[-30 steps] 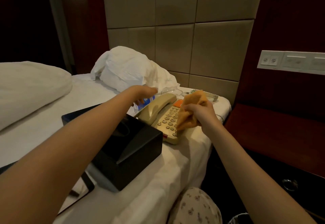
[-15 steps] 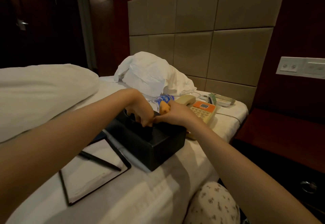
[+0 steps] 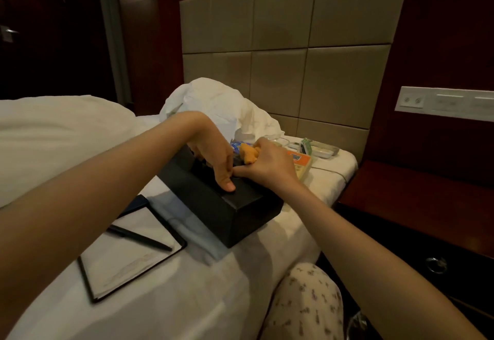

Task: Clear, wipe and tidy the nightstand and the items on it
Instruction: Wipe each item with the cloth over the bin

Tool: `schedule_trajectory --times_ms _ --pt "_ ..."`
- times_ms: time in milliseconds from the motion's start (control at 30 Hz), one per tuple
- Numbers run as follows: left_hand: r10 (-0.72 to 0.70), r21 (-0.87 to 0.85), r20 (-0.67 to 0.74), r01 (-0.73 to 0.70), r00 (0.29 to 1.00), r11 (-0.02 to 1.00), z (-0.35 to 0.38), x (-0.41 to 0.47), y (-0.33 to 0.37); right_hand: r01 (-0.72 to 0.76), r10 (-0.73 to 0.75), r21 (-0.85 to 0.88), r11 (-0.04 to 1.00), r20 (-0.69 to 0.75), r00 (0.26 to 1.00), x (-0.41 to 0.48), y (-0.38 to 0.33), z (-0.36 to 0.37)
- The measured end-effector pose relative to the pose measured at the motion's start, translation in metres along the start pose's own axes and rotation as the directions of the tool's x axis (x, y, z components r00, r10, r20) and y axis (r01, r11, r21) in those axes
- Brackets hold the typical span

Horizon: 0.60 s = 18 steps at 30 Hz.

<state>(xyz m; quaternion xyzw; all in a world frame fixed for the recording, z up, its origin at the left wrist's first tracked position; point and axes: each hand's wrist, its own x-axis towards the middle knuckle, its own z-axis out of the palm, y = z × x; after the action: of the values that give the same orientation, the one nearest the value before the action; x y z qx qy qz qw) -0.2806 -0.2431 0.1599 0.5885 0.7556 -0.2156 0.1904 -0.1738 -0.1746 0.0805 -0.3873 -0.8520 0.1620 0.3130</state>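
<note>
- The left hand (image 3: 213,158) grips the black tissue box (image 3: 227,206) from above: its fingers curl down over the far side of the top and the thumb presses flat on the lid.
- The right hand (image 3: 267,163) sits just right of the left, touching it at the thumb. It holds a bunched orange cloth (image 3: 250,154), which sticks up past the knuckles.
- The step in hand looks like wiping the box, which lies on the white bed sheet (image 3: 187,299) directly under both hands, not on the nightstand (image 3: 417,195) well off to the right hand's right.
- To do it well, the left hand should act as the clamp, since the soft bedding will probably let the box rock or slide.
- The cloth is balled up. Spreading a flat face under the right fingers would probably cover the lid better than dabbing with a lump.
- Wipe away from the left thumb toward the near corner, then shift the clamp to reach the patch the thumb hides.
- Whether tissue stands in the opening cannot be told, as the left fingers hide it. Keep the cloth out of the slot.
- Just beyond the right hand lies the telephone (image 3: 300,162), and below the left forearm sits a notepad (image 3: 128,254) with a pen (image 3: 141,236). Strokes should stop short of both.
</note>
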Motion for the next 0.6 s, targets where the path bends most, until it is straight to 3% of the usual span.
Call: schedule_trajectory --times_ms 300,600 --pt "0.258 0.048 -0.212 -0.254 0.943 0.966 -0.026 0.01 0.062 -0.1 0.083 -0.096 0.99 -0.171 0.982 -0.02 0.058 -0.075" --pt "0.51 0.213 -0.236 -0.468 0.827 0.858 -0.018 0.046 0.161 -0.285 0.221 -0.205 0.936 -0.288 0.932 -0.065 0.143 -0.137"
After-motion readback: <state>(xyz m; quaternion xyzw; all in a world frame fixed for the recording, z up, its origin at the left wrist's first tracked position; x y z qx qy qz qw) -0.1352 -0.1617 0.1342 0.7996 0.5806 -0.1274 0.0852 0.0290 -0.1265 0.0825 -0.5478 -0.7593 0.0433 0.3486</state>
